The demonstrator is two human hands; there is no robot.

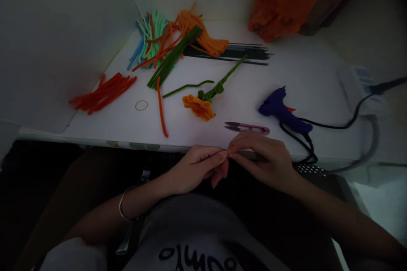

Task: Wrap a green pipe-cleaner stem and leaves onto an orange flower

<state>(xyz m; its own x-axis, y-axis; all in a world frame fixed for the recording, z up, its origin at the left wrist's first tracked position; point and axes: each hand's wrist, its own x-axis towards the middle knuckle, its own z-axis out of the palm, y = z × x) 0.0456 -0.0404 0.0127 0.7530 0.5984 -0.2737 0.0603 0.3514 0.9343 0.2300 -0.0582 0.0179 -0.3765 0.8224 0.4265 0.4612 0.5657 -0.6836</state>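
My left hand [199, 169] and my right hand [265, 159] meet fingertip to fingertip at the table's front edge, just below the pink thread snips [246, 127]. The fingertips are pinched together; whether something small sits between them is too dark to tell. A bracelet circles my left wrist. On the white table [286, 93] lies an orange pipe-cleaner flower [199, 107] with a green twisted stem [224, 78]. Beside it lie a loose green pipe cleaner [187, 87] and a single orange one [161, 108].
A purple glue gun [281, 110] with a black cord lies at the right. Red pipe cleaners [103, 92] lie left, with a rubber band [141, 105] near them. Mixed pipe cleaners [171, 38], dark wires [241, 53] and an orange bundle [286, 0] sit at the back.
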